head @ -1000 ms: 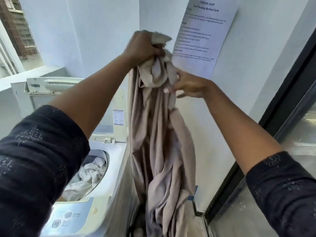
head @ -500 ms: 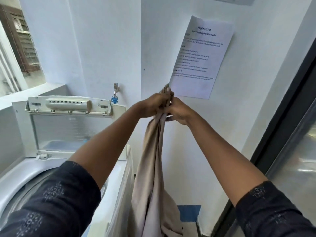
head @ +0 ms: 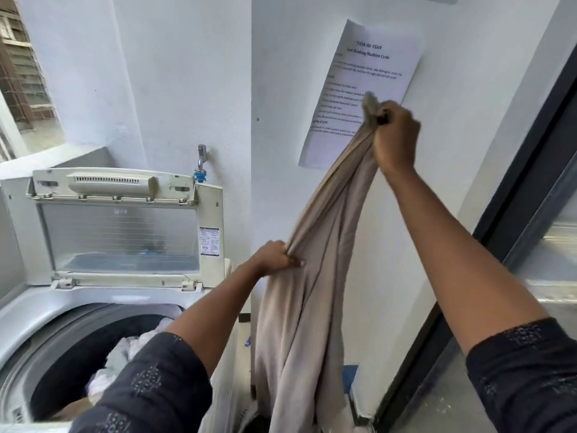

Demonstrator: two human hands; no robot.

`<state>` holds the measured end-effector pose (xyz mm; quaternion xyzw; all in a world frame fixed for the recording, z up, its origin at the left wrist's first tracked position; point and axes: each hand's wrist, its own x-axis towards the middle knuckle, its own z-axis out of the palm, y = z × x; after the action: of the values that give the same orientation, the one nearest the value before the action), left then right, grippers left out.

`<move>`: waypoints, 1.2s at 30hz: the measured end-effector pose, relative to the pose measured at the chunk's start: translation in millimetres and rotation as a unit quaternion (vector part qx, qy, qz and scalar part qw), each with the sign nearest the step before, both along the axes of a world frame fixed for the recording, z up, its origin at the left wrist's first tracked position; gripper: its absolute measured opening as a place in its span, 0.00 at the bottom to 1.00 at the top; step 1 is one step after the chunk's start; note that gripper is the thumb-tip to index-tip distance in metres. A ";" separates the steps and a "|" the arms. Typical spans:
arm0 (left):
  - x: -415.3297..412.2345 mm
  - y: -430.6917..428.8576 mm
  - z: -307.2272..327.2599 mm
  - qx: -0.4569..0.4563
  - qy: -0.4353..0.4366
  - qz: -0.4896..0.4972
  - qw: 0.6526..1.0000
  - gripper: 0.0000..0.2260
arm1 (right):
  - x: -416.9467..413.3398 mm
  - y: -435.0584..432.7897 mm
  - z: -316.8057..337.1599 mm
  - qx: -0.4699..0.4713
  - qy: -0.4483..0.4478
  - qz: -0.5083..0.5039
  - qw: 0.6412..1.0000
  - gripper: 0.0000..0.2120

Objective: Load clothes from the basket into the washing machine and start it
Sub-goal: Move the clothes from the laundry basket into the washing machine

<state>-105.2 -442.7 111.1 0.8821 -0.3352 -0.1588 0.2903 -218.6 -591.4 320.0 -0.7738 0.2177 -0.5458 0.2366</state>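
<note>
Beige cloth (head: 299, 307) stretched long, hanging steeply, top tilted right. Clenched high in right hand (head: 395, 135); pinched midway by left hand (head: 274, 256), beside open washer (head: 93, 307).

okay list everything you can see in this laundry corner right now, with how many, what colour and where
washing machine: one, white and grey, lower left, lid raised upright at the back
clothes in drum: a pile, white and pale, inside the open tub
beige cloth: one long piece, centre, hanging to the right of the machine
tap: one, metal with a blue fitting, on the wall behind the lid
printed sheet: one, white, on the wall upper right
dark door frame: one, black, right edge
window: one, upper left
left hand: gripping the cloth midway
right hand: raised, gripping the cloth's top end
</note>
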 end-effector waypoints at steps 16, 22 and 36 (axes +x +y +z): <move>-45.0 -35.9 155.3 -0.282 -0.225 0.039 0.932 0.13 | -11.0 9.1 -122.6 0.190 0.362 0.304 0.860 0.31; -32.4 -18.1 172.8 -0.432 -0.055 -0.071 0.897 0.22 | -2.4 30.3 -74.1 0.183 0.137 0.153 0.961 0.15; -25.6 -9.2 -42.9 -0.043 0.046 0.079 0.995 0.16 | -10.0 36.1 20.6 0.097 0.018 0.091 0.991 0.14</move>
<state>-130.9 -451.8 68.2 0.8843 -0.2572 -0.1615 0.3546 -228.5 -555.3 340.6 -0.7738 0.2023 -0.4840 0.3550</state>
